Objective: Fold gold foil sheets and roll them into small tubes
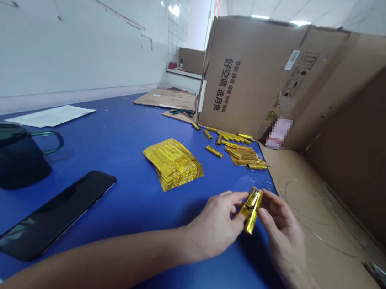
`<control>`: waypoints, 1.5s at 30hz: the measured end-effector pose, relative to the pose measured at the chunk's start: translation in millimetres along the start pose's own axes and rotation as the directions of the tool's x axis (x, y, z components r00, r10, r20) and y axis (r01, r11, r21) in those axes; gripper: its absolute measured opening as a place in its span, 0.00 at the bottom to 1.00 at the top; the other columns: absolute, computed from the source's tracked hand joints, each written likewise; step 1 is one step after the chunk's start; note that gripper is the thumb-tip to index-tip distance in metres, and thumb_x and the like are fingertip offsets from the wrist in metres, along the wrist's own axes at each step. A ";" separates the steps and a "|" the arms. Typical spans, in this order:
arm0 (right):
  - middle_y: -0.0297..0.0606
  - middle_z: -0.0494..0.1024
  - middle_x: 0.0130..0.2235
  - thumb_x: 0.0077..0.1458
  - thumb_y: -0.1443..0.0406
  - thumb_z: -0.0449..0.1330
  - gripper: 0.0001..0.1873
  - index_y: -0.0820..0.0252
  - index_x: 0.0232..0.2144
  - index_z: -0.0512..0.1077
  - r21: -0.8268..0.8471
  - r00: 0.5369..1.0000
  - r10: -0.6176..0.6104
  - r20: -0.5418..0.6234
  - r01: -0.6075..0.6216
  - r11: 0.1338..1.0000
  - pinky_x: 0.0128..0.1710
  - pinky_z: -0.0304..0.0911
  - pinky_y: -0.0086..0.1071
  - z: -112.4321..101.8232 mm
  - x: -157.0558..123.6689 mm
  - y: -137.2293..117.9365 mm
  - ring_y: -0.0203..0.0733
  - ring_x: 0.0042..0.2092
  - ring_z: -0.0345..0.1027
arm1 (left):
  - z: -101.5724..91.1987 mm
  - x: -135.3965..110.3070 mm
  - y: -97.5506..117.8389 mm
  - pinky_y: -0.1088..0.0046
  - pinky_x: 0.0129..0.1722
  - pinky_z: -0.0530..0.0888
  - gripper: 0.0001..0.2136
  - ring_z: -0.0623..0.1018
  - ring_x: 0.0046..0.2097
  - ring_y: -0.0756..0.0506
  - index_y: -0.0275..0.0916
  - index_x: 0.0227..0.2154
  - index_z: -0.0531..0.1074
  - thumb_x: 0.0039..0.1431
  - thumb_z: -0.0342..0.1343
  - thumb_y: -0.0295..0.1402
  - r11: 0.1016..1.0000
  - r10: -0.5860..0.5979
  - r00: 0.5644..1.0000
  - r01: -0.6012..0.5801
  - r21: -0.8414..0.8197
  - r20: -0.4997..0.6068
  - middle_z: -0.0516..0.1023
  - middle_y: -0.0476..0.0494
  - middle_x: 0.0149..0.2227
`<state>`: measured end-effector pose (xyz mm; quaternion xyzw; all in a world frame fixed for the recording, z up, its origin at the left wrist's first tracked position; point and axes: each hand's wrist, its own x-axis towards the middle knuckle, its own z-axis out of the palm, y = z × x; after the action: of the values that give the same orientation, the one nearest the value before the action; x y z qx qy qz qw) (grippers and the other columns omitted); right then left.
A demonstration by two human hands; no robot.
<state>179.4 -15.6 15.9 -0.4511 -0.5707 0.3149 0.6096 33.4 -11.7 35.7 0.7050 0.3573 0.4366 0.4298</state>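
Note:
A piece of shiny gold foil [252,213], partly rolled or folded lengthwise, is held just above the blue table. My left hand [217,223] pinches its left side between thumb and fingers. From the other side, the thumb and fingers of my right hand [285,232] close on its right edge. Left of my hands lies a fanned stack of flat gold foil sheets [173,163]. Beyond them, several narrow gold foil rolls [214,152] are scattered near a smaller pile of gold sheets [243,155].
A large cardboard box [255,77] stands open at the right, its flap [311,203] beside the blue table [129,229]. Thin clear strands lie on the flap. To the left are a black phone [58,213], a dark mug [8,157] and white paper [53,115]. Flat cardboard [166,98] lies farther back.

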 end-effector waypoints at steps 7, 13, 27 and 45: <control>0.36 0.73 0.34 0.45 0.62 0.61 0.07 0.56 0.30 0.71 0.015 1.000 0.012 0.015 -0.013 1.000 0.35 0.65 0.33 -7.4 5.7 2.5 0.39 0.35 0.66 | -3.9 2.1 -9.8 0.78 0.31 0.69 0.15 0.70 0.30 0.52 0.38 0.44 0.69 0.53 0.46 0.25 0.977 0.055 0.998 -0.053 0.207 -0.004 0.70 0.48 0.32; 0.40 0.70 0.42 0.47 0.61 0.59 0.06 0.58 0.23 0.71 -0.039 0.993 0.031 0.110 -0.027 0.999 0.44 0.58 0.39 -12.6 7.6 5.2 0.45 0.45 0.62 | -6.3 2.7 -11.3 0.75 0.37 0.68 0.15 0.70 0.36 0.49 0.38 0.44 0.68 0.54 0.44 0.24 0.919 0.139 0.989 -0.145 0.367 0.043 0.69 0.46 0.34; 0.40 0.72 0.38 0.48 0.60 0.58 0.13 0.61 0.17 0.68 -0.036 0.949 0.180 0.258 -0.177 0.984 0.40 0.59 0.35 -10.3 9.2 4.0 0.43 0.39 0.64 | -8.0 -1.0 -11.4 0.73 0.40 0.67 0.16 0.70 0.37 0.49 0.39 0.44 0.67 0.55 0.42 0.22 0.874 0.180 0.978 -0.207 0.439 0.102 0.70 0.45 0.35; 0.37 0.69 0.36 0.43 0.61 0.62 0.08 0.60 0.22 0.69 0.084 0.944 0.192 0.269 -0.221 0.972 0.29 0.63 0.31 -3.6 4.1 -1.7 0.34 0.28 0.63 | -6.7 9.6 -20.2 0.77 0.28 0.65 0.05 0.69 0.27 0.51 0.35 0.25 0.72 0.50 0.51 0.29 0.968 -0.113 0.991 0.125 0.218 -0.067 0.69 0.49 0.26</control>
<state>183.2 -13.3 19.3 -0.4282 -0.5761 0.4651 0.5181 28.1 6.3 21.8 0.7138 0.4569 0.3863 0.3641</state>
